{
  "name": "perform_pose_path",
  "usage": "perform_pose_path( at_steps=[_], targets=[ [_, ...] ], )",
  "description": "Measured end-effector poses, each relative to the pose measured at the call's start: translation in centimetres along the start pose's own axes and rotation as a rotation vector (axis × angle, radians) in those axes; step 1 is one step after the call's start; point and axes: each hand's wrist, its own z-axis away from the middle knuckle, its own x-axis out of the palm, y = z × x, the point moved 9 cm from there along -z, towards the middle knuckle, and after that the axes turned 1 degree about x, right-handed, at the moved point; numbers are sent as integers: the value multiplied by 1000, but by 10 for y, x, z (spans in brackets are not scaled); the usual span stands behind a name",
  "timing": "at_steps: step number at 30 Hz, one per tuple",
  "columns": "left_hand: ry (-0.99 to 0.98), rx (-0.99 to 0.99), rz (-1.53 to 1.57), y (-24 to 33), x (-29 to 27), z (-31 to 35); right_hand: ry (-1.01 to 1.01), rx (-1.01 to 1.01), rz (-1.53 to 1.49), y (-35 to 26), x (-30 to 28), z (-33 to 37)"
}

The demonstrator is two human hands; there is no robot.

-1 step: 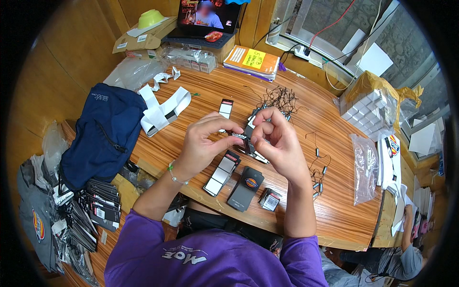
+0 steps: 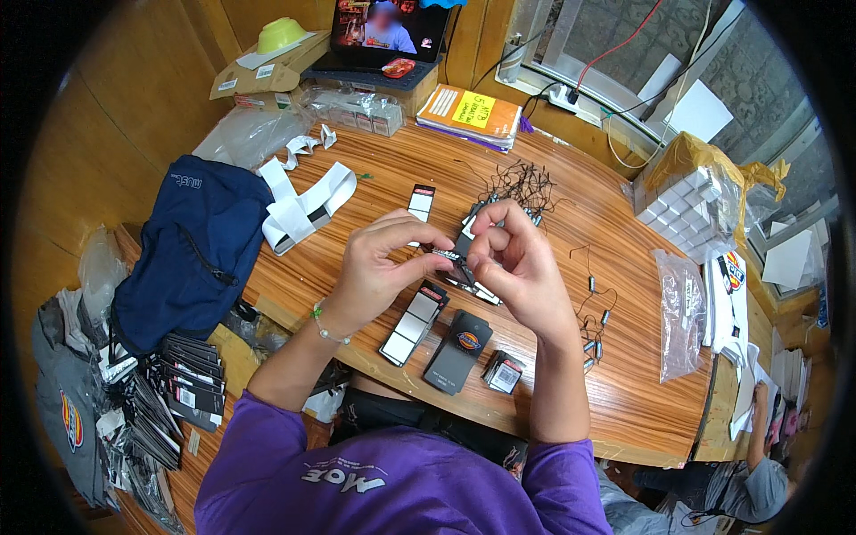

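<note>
Above the wooden table, my left hand (image 2: pixel 385 260) pinches a small dark hang tag (image 2: pixel 459 267) between thumb and fingertips. Close on its right, my right hand (image 2: pixel 519 267) has its thumb and fingers pressed together; what they grip is too small or hidden. Below the hands lie a stack of black tags with white panels (image 2: pixel 411 326), a stack of dark grey tags with a round emblem (image 2: pixel 458 351) and a small pile of barcode tags (image 2: pixel 505 371). More tags sit partly hidden beneath my fingers. Beyond them is a tangle of black tag strings (image 2: pixel 524 190).
Loose strings (image 2: pixel 592 311) and a clear plastic bag (image 2: pixel 679 314) lie to the right, near a wrapped block of small white boxes (image 2: pixel 685 201). A navy bag (image 2: pixel 192 250) and bundled tags (image 2: pixel 192 379) occupy the left. Notebooks (image 2: pixel 470 116) and a screen (image 2: pixel 385 28) stand behind. Another person's arm (image 2: pixel 760 428) shows lower right.
</note>
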Motion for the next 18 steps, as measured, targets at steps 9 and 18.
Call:
perform_pose_path(
  at_steps=[9,18],
  targets=[
    [36,-127,216,-13,-8,0,21,-80,-181,5,5,-10],
    [68,-173,371,-13,-6,3,-35,-62,-225,10,7,-13]
  ],
)
